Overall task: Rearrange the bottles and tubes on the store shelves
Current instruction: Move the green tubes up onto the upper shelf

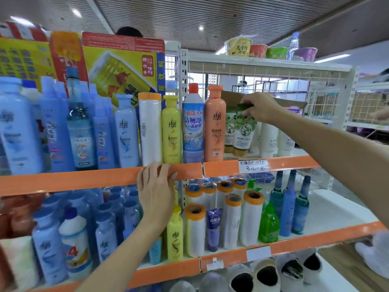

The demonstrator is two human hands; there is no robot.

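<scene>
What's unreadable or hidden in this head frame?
- Green tube top: covered by the right hand.
- White tubes behind it: partly blocked by the right forearm, labels too small.
- Blue bottles at left: blurred, cut by the frame edge.
- Price tag: handwriting unclear.

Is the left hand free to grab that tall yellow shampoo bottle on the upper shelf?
Probably yes. The left hand rests empty on the orange shelf edge, just below the tall yellow shampoo bottle, which stands at the front with nothing before it. Its neighbours stand close beside it, so grasping from the front looks easiest.
</scene>
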